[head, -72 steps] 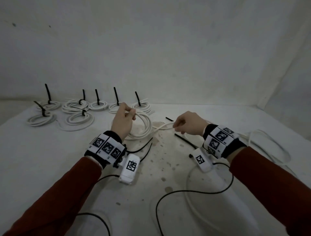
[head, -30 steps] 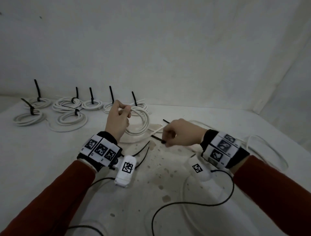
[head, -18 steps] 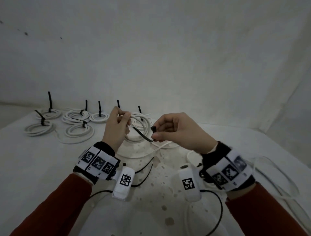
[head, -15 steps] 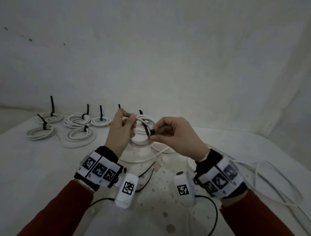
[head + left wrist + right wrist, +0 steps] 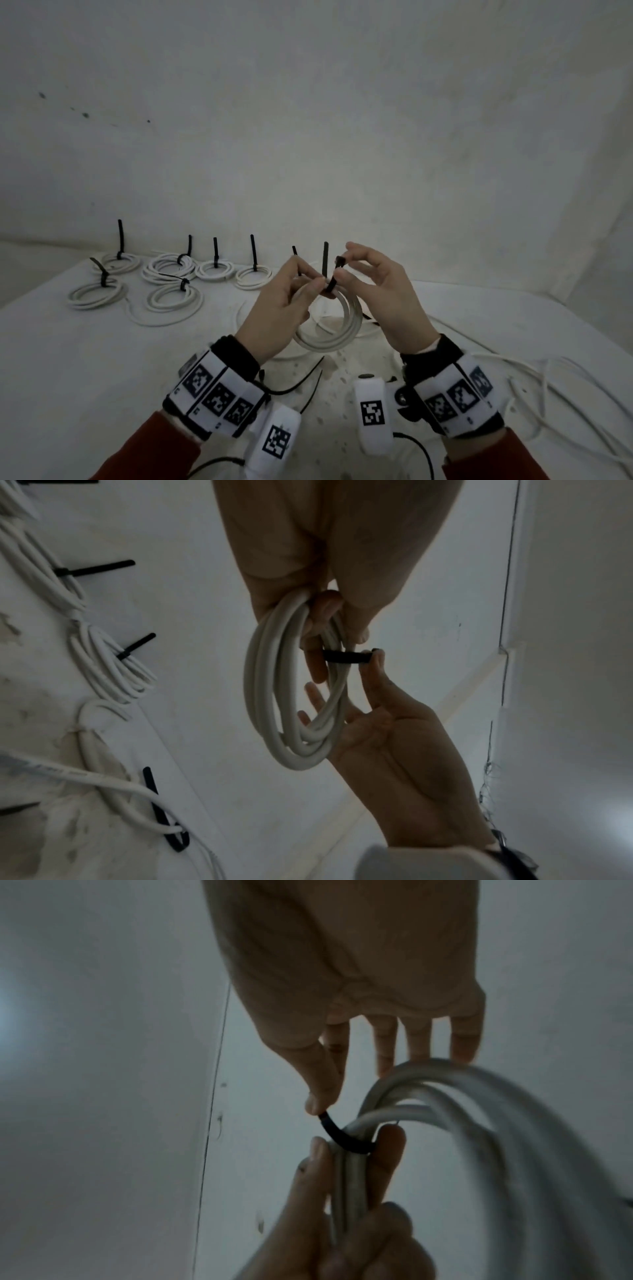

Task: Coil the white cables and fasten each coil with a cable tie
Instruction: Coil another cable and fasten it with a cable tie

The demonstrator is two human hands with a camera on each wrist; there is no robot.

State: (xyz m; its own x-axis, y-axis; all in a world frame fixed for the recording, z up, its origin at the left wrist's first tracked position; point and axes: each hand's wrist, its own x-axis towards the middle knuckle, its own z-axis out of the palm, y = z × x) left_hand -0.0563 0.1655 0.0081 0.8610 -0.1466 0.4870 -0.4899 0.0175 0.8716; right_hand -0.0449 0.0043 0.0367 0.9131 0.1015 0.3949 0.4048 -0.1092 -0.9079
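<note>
My left hand (image 5: 310,287) holds a white cable coil (image 5: 337,330) up above the table, gripping its upper strands between thumb and fingers. A black cable tie (image 5: 330,282) is looped round those strands, its tail sticking straight up. My right hand (image 5: 340,270) pinches the tie's end between thumb and forefinger, its other fingers spread. In the left wrist view the tie (image 5: 346,657) crosses the coil (image 5: 267,685) just beyond my fingers. In the right wrist view the tie (image 5: 341,1137) curves from my thumb round the coil (image 5: 479,1118).
Several tied coils (image 5: 171,274) with upright black tie tails lie at the back left of the white table (image 5: 85,359). Loose black ties (image 5: 306,382) lie below my hands. Loose white cable (image 5: 555,380) sprawls at the right. A wall stands close behind.
My right hand let go of the cable, picked a black tie off the table and brought it to the coil. My left hand lifted the coil. The tie now wraps its strands.
</note>
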